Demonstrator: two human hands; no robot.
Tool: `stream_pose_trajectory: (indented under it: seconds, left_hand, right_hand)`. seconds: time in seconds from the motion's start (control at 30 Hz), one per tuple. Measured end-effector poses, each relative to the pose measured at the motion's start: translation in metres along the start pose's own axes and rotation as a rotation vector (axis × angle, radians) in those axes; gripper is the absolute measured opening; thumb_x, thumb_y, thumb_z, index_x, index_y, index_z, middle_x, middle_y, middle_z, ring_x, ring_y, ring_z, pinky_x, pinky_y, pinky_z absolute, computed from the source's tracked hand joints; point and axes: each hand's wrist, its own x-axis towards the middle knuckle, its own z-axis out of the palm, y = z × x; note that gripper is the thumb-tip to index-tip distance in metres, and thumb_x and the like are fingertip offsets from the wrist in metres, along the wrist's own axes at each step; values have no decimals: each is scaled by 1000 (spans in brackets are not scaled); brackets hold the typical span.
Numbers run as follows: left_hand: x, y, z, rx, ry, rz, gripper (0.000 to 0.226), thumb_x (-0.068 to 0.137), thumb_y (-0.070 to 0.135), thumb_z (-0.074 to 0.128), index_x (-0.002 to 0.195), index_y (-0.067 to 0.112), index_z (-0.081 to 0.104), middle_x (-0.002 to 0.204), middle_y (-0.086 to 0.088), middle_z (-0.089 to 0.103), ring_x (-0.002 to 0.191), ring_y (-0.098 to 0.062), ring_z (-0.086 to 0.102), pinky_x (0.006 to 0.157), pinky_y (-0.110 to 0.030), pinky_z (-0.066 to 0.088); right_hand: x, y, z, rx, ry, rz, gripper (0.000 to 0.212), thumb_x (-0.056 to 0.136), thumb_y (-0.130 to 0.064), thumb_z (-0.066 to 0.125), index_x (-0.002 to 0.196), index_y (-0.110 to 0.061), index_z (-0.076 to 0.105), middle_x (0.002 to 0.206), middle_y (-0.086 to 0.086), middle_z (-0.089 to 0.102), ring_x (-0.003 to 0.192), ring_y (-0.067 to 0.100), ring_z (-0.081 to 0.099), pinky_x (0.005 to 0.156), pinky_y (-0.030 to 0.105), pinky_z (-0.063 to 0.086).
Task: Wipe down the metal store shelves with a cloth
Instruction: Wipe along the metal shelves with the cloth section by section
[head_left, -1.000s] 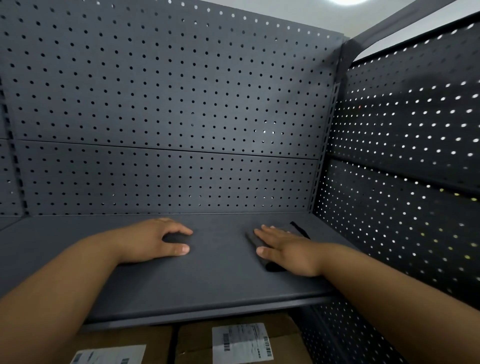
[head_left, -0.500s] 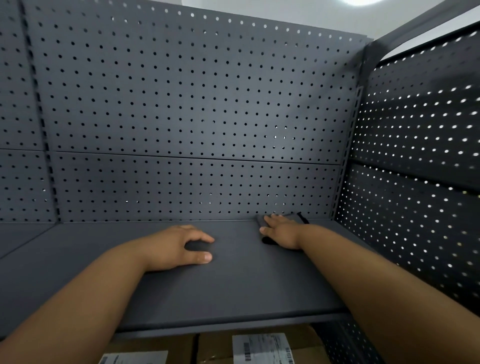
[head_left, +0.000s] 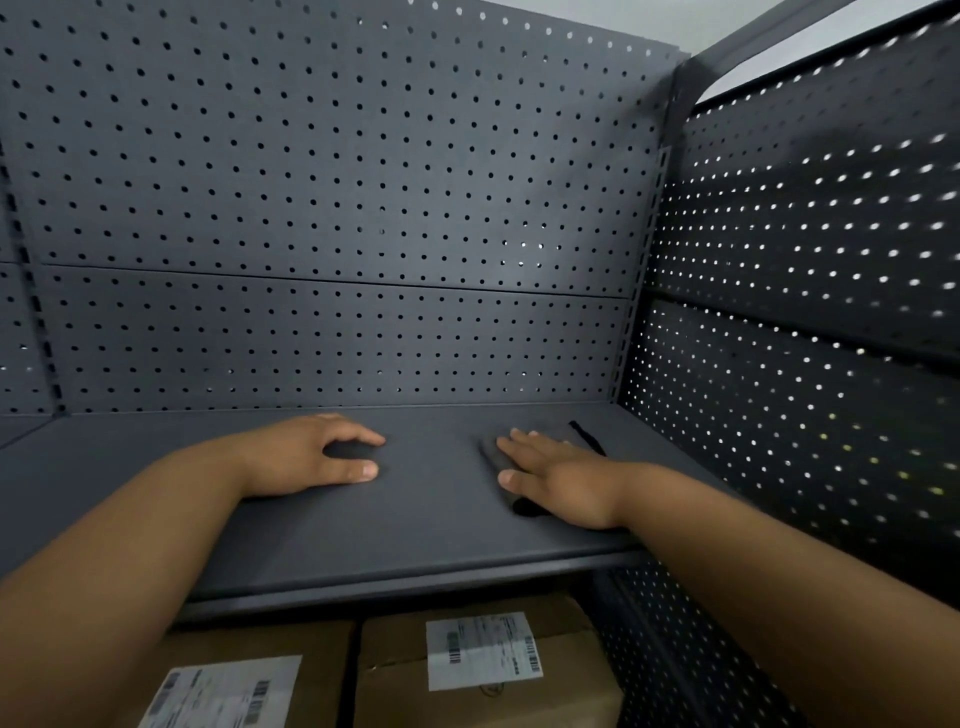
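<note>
A dark grey metal shelf (head_left: 415, 525) runs across the middle of the head view, with perforated panels behind and to the right. My right hand (head_left: 558, 475) lies flat, palm down, pressing a dark grey cloth (head_left: 493, 452) onto the shelf near its right end; only the cloth's left edge, a dark corner by my wrist and a black strip beyond my fingers show. My left hand (head_left: 317, 457) rests on the shelf's middle with fingers arched and thumb out, holding nothing.
The perforated back panel (head_left: 337, 208) and side panel (head_left: 805, 312) close in the shelf at the back and right. Below the shelf's front edge stand two cardboard boxes (head_left: 483, 670) with white shipping labels.
My right hand has drawn the cloth back from the shelf's rear towards the front. My left hand has stayed in place on the shelf.
</note>
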Motion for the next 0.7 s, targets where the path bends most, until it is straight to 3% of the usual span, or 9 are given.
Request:
stream_pose_trajectory:
  seconds: [0.17,0.37,0.7]
  left_hand:
    - [-1,2,1,13,3,-5,53,85,62,58,136,48,48,144,22,41,131,0,37,111,-25,26]
    - [0,5,1,24,0,-20,53,88,59,58,138,47,46,147,20,40,134,-2,37,116,-30,26]
    - [-1,7,0,20,1,-16,54,89,56,59,140,45,45,146,20,39,134,-1,36,111,-22,25]
  right_hand:
    - [-36,-3,5,-10,-4,-34,64,100,-57,18,155,-31,-2,162,-11,-12,146,5,-14,116,28,-8]
    - [-32,-1,3,-14,-33,-35,65,100,-58,19,155,-31,-3,161,-11,-12,145,4,-14,115,27,-9]
    - [58,4,-9,-1,-15,78,66,101,-56,20,156,-26,0,163,-3,-7,149,14,-8,121,38,-2]
